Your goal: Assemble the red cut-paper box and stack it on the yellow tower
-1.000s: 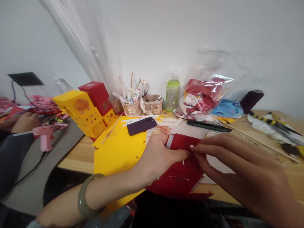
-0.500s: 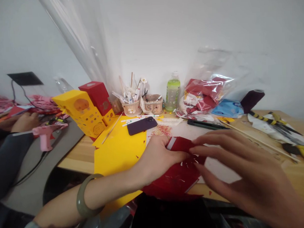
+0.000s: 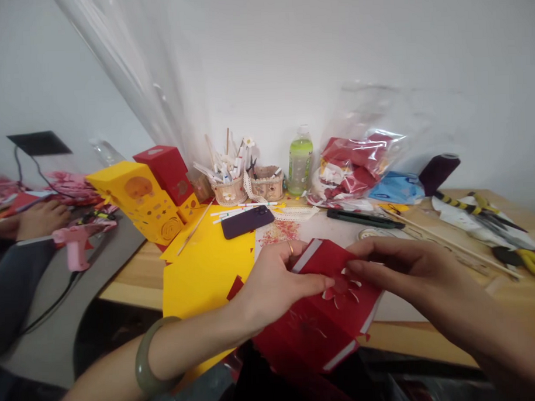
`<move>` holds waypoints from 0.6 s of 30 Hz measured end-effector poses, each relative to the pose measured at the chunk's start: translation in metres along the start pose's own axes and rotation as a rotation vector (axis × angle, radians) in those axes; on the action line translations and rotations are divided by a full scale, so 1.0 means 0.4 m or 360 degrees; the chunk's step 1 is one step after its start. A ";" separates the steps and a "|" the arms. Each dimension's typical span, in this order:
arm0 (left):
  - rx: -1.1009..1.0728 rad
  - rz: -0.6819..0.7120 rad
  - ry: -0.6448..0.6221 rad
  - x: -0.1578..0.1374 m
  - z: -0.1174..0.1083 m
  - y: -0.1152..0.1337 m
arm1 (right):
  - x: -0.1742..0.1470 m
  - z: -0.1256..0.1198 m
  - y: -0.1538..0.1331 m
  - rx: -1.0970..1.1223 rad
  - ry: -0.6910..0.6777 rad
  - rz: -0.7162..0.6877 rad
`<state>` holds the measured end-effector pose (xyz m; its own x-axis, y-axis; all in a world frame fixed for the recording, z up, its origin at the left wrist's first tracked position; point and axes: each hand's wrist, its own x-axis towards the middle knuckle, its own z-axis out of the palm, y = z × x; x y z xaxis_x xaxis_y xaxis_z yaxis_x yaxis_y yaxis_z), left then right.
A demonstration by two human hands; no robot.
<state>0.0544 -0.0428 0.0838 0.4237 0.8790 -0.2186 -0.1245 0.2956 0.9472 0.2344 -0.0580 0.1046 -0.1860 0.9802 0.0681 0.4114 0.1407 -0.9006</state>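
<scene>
Between my hands is a sheet of folded red card [image 3: 315,321] with white strips along some edges and a cut-out shape, petal-like, in its upper panel. My left hand [image 3: 279,282] grips the card's left side, thumb on top beside the cut-out, other fingers behind it. A ring and a green bangle show on that hand and wrist. My right hand [image 3: 393,272] pinches the card at the right of the cut-out, its thumb and fingertips on the curled flaps. Under my left forearm spreads a yellow sheet [image 3: 200,273].
Beyond the card lie a dark phone [image 3: 247,221], a dark green cutter [image 3: 364,219] and a thin wooden stick [image 3: 453,244]. Yellow and red paper boxes [image 3: 140,196], a green bottle [image 3: 300,161] and a bag of scraps [image 3: 354,168] stand behind. Another person's hand [image 3: 42,219] is at far left, near a pink glue gun [image 3: 76,245].
My right hand has come in from hovering with spread fingers to pinch the card beside the cut-out. The card has opened out and shows more of its upper panel.
</scene>
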 end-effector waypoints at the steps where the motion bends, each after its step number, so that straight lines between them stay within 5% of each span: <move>1: -0.0028 -0.0027 -0.0014 0.001 0.000 -0.003 | 0.000 0.000 0.002 0.0017 -0.0002 -0.0010; 6: -0.0077 -0.0122 0.0023 0.006 0.000 -0.012 | 0.003 0.007 0.026 -0.0243 0.0124 -0.0253; 13: -0.0038 -0.0191 0.0077 0.007 0.003 -0.004 | -0.014 0.005 0.036 -0.1156 0.0567 -0.1322; 18: -0.0061 -0.0168 0.0048 0.005 0.000 0.003 | -0.033 0.004 0.021 -0.1421 0.0426 -0.1455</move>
<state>0.0552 -0.0407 0.0845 0.4090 0.8531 -0.3239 -0.1154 0.4005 0.9090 0.2388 -0.0699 0.0952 -0.5722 0.4638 0.6764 0.6975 0.7090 0.1039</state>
